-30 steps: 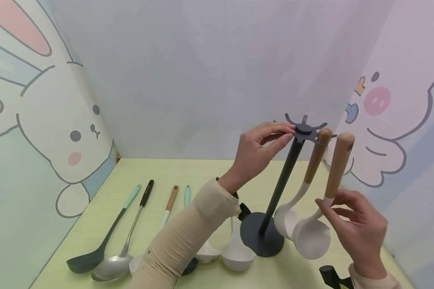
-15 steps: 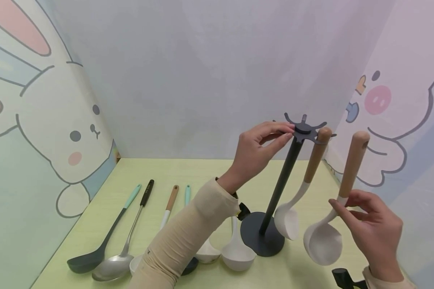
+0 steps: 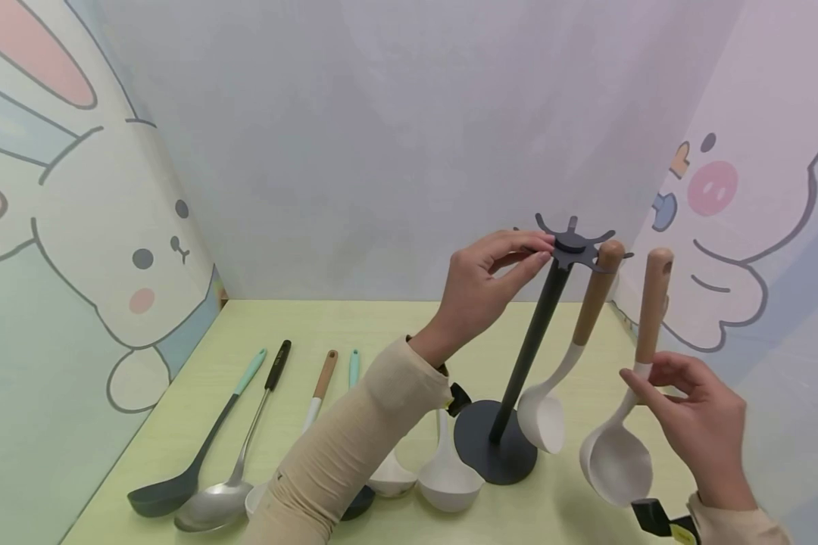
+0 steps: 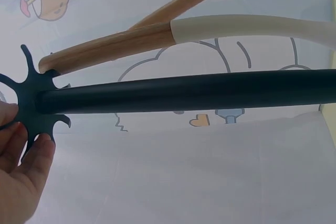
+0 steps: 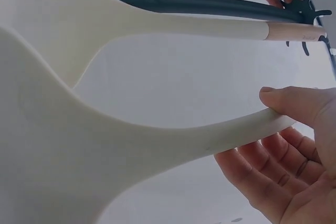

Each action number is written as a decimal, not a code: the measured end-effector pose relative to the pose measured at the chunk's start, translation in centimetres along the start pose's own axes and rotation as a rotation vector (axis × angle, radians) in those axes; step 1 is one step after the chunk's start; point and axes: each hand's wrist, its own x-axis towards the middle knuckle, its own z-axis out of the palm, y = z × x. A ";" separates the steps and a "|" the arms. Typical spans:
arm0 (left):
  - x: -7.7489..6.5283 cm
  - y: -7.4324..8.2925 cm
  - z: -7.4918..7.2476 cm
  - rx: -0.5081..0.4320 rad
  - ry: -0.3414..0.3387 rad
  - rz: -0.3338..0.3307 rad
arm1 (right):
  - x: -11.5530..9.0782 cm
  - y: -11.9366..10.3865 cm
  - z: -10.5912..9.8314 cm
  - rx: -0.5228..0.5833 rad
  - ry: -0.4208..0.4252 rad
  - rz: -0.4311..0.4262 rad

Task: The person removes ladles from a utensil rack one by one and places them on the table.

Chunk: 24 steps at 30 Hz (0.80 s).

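Observation:
At the top of a black utensil stand (image 3: 530,356), my left hand (image 3: 487,280) pinches the hooked crown (image 4: 32,95) between thumb and fingers. A white ladle with a wooden handle (image 3: 594,306) hangs upright from one hook on the right side. My right hand (image 3: 702,428) pinches a similar white ladle (image 3: 651,314) at its neck, just below the wood. This ladle is held upright, bowl down, to the right of the stand and apart from the hanging one. Its pale neck (image 5: 226,135) lies between thumb and fingers in the right wrist view.
Left of the stand's round base (image 3: 496,462) several utensils lie on the pale yellow table (image 3: 198,424): a dark ladle with a mint handle (image 3: 177,484), a steel spoon (image 3: 221,499), and a white ladle (image 3: 450,481). My left sleeve (image 3: 361,446) covers parts of others.
My right hand has carried its ladle rightward, away from the hanging ladle, then turned it slightly so the handle stands straighter. The left hand and stand have stayed in place.

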 end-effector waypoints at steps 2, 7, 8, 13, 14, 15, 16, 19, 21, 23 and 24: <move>0.0 0.0 0.0 0.001 0.003 0.002 | 0.2 0.4 0.1 -0.004 -0.021 0.030; 0.0 0.2 0.0 0.004 0.002 0.007 | 0.6 1.9 0.1 0.016 -0.092 0.071; 0.0 0.2 0.0 0.007 0.001 0.007 | 0.7 2.2 0.1 0.011 -0.106 0.069; 0.0 0.2 -0.1 0.016 0.000 0.011 | 1.1 3.4 0.4 -0.046 -0.174 0.050; 0.0 0.1 -0.1 0.017 0.001 0.013 | 1.2 3.6 0.5 -0.056 -0.188 0.050; 0.0 0.1 -0.1 0.018 0.002 0.015 | 1.2 3.9 0.7 -0.061 -0.205 0.049; 0.0 0.1 -0.1 0.021 0.002 0.017 | 1.3 4.1 0.8 -0.073 -0.221 0.050; 0.0 0.1 0.0 0.027 0.001 0.022 | 1.3 4.6 1.1 -0.089 -0.259 0.059; 0.0 0.1 -0.1 0.031 -0.001 0.024 | 1.4 4.9 1.3 -0.089 -0.277 0.068; 0.0 0.1 -0.1 0.032 -0.001 0.025 | 1.4 5.2 1.5 -0.091 -0.291 0.078; 0.0 0.1 -0.1 0.033 -0.002 0.025 | 1.4 5.3 1.6 -0.092 -0.299 0.083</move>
